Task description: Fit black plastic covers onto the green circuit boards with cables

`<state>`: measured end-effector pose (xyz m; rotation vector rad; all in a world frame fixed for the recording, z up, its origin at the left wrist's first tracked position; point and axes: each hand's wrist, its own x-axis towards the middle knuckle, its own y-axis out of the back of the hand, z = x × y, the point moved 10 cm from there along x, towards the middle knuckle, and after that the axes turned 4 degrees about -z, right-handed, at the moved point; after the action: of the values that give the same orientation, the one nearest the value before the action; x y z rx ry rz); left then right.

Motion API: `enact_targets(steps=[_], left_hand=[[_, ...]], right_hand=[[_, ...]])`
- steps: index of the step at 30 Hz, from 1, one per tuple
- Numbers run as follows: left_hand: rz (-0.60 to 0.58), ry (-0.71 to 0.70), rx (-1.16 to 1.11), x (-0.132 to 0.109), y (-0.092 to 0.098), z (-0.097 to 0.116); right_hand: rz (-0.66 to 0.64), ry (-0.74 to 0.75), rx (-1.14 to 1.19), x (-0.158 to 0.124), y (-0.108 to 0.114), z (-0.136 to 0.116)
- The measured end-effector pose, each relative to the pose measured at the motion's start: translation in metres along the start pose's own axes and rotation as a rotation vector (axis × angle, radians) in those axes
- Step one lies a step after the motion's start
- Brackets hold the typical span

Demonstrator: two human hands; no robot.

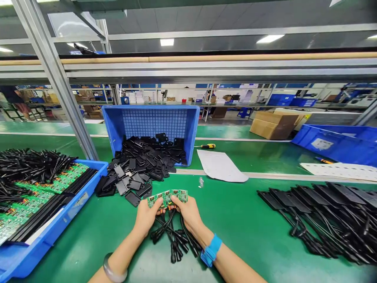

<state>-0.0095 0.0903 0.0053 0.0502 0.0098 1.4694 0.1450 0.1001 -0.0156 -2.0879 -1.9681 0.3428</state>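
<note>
Both hands meet at the middle of the green desk (235, 220), just in front of the tipped blue crate (153, 122): the left hand (146, 215) and the right hand (188, 212) are each clamped on one end of a short row of green boards (167, 197), thumbs on top, fingers curled beneath. Black cables (173, 237) hang from the boards toward the person and lie bunched on the desk between the wrists. Black covers (141, 165) spill from the crate's mouth in a heap just beyond the boards. Left of the crate, a blue tray (59, 224) carries more boards and cable bundles; right of the crate, finished-looking black units with leads (321, 212) lie in a row, well apart from the hands. By my reading, the step in hand is taking up or parting one cabled board from the row, ahead of fitting it into a cover. That next move would call for a firm pinch on a single board, a clean break or lift without straining the solder ends of the cables, and one hand freed to reach the nearest cover.
</note>
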Motion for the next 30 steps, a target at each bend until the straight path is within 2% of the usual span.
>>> enact_targets(steps=[3,6,14,18,21,23,26,28,30], left_hand=[[-0.074,0.099,-0.224,0.004,-0.004,-0.009],[-0.079,0.112,-0.167,0.006,-0.003,-0.012],[0.058,-0.063,0.3,-0.003,0.006,0.01],[0.15,-0.157,0.352,-0.009,0.008,0.025],[0.156,-0.238,0.348,-0.008,0.005,0.032],[0.104,-0.132,0.234,-0.002,0.004,0.021],[-0.054,0.124,-0.134,0.004,-0.006,-0.005],[-0.151,0.198,-0.343,0.003,-0.014,-0.009],[-0.196,0.22,-0.438,0.001,-0.016,-0.008]], right_hand=[[-0.128,-0.106,0.109,-0.004,-0.014,0.003],[-0.194,-0.097,0.062,-0.01,-0.024,0.002],[-0.016,0.105,-0.095,-0.017,-0.014,0.002],[0.014,0.142,-0.208,-0.018,-0.013,-0.002],[0.071,0.139,-0.205,-0.018,-0.009,-0.005],[0.057,0.1,-0.116,-0.017,-0.009,-0.003],[0.015,0.004,0.051,-0.013,-0.01,0.002],[0.007,-0.053,0.117,-0.011,-0.009,0.004],[-0.018,-0.08,0.146,-0.011,-0.01,0.004]])
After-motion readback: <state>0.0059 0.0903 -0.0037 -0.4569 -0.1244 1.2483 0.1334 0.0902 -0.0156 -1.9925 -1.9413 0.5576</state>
